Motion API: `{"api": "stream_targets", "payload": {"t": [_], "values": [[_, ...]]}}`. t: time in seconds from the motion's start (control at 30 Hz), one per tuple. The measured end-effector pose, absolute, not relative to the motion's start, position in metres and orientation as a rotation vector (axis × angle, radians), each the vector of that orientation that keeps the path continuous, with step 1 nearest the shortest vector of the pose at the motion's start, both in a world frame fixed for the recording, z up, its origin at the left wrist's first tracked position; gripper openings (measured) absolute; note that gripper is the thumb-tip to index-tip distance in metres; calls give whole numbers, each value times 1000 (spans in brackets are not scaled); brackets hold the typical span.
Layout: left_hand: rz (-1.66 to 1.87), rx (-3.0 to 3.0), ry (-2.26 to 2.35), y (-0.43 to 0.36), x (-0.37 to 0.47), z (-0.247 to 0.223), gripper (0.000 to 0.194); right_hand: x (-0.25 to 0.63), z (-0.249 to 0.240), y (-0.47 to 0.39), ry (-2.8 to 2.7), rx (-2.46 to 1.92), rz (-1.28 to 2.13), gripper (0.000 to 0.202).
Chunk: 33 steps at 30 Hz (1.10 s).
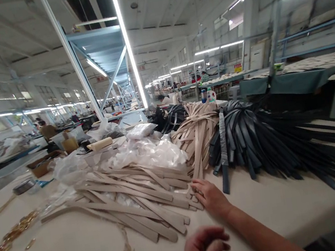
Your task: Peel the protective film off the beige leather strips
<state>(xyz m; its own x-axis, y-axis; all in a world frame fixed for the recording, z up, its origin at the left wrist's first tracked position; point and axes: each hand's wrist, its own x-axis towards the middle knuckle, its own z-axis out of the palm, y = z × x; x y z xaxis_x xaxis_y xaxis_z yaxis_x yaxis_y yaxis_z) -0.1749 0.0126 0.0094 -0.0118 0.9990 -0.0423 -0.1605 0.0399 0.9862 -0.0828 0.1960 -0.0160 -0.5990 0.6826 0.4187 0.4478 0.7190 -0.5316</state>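
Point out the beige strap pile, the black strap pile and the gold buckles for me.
beige strap pile (134, 198), head view, middle of the fanned straps.
black strap pile (268, 143), head view, centre of the heap.
gold buckles (13, 232), head view, cluster at the table's left.

One camera only, worn on the head, looking forward and slightly down across a pale worktable (282, 209) that fills the lower half of the frame. The near table edge runs close at the lower right. The view tilts, so the ceiling lights (127, 42) slant across the upper middle. The far hall recedes at centre, distant and small. No second view shares the scene.
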Motion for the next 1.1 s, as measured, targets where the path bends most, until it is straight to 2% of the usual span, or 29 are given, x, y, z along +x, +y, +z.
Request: {"api": "stream_targets", "payload": {"t": [0.07,0.13,0.2,0.3,0.43,0.47,0.57,0.73,0.93,1.1], "values": [[1349,1362,1339,50,-206,38,36,-82,-18,194,-2309,-856,502,34],[1350,1665,1813,94,-235,61,31,-79,-18,191,-2309,-852,506,31],[1373,1679,2035,139,-259,73,34,-77,-17,190,-2309,-846,510,28],[1368,1683,2193,191,-278,71,37,-77,-15,191,-2305,-846,510,24],[1341,1664,2210,220,-284,60,4,-78,-14,192,-2291,-846,521,24],[1345,1644,2195,221,-285,59,5,-78,-15,192,-2285,-845,530,25],[1388,1537,2102,211,-289,62,9,-78,-17,191,-2258,-837,570,26],[1546,1343,1798,152,-287,71,33,-77,-15,194,-2176,-814,696,24],[1659,1123,1557,46,-253,54,32,-71,-7,173,-1986,-792,986,26],[1687,723,1354,-3,-223,19,37,-76,2,116,-1888,-731,1536,55]]}}
